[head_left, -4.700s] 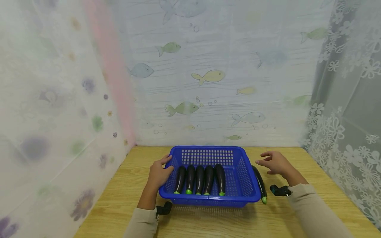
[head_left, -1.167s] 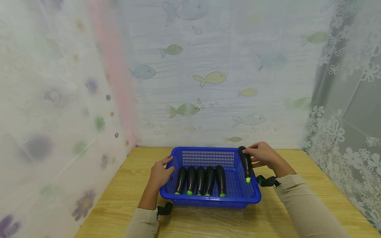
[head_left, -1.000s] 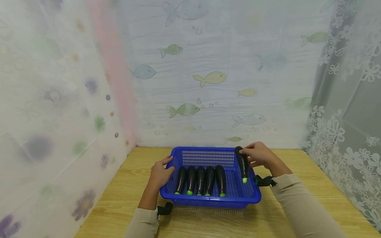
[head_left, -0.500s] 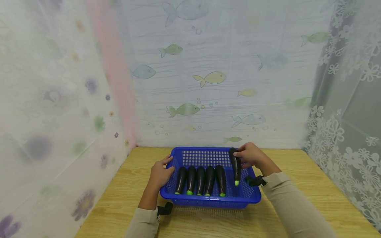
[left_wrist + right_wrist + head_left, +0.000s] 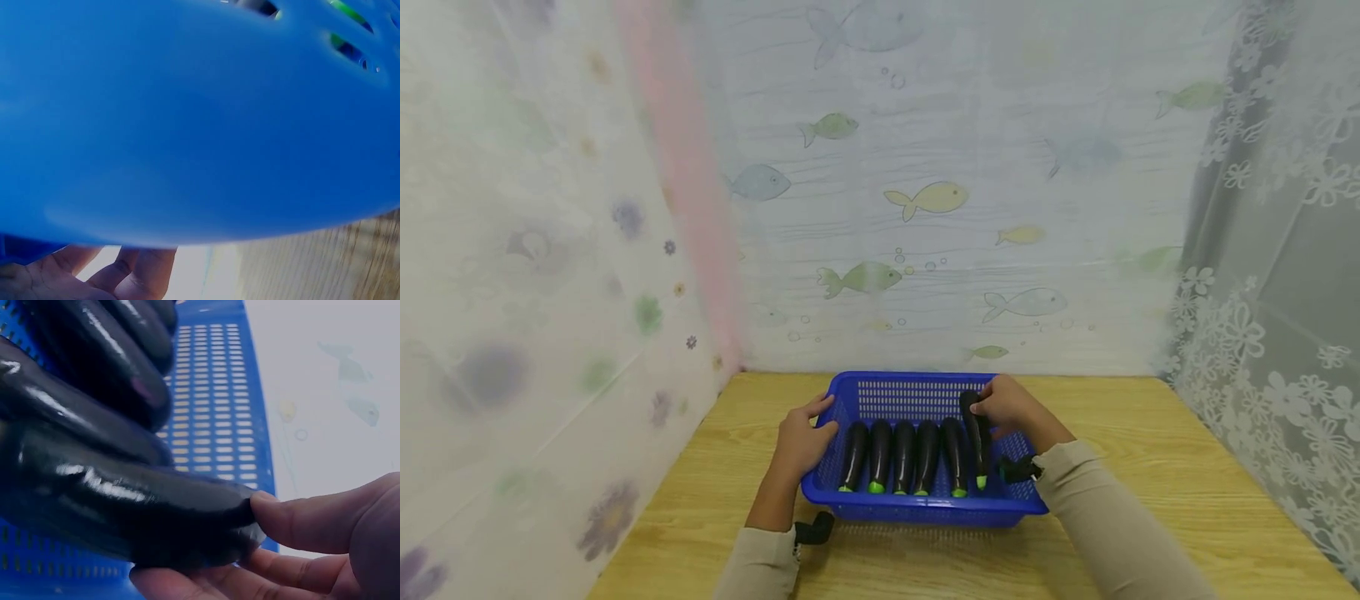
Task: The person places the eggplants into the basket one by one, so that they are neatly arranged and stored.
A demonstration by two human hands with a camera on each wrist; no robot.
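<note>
A blue perforated plastic basket [image 5: 917, 502] holds several dark glossy eggplants [image 5: 904, 454] side by side, green stem ends toward me. My left hand [image 5: 803, 442] grips its left rim, thumb over the inner side; blue plastic fills most of the left wrist view, with that hand's fingers [image 5: 147, 272] below. My right hand [image 5: 1011, 410] pinches another eggplant [image 5: 976, 437] by its far, rounded end, inside the basket and right of the row. In the right wrist view, thumb and fingers hold the tip of this eggplant [image 5: 137, 506], which lies close alongside its neighbour.
The basket stands on a wood-grain table [image 5: 1150, 475]. Behind it hangs a fish-print curtain [image 5: 925, 250]; flower-patterned sheets [image 5: 550, 333] stand at the left and right. A black wrist camera [image 5: 1018, 468] on my right wrist sits over the basket's right side.
My right hand picked up the eggplant lying right of the basket, brought it over the right rim, then moved left and down beside the row. The left hand has stayed on the rim.
</note>
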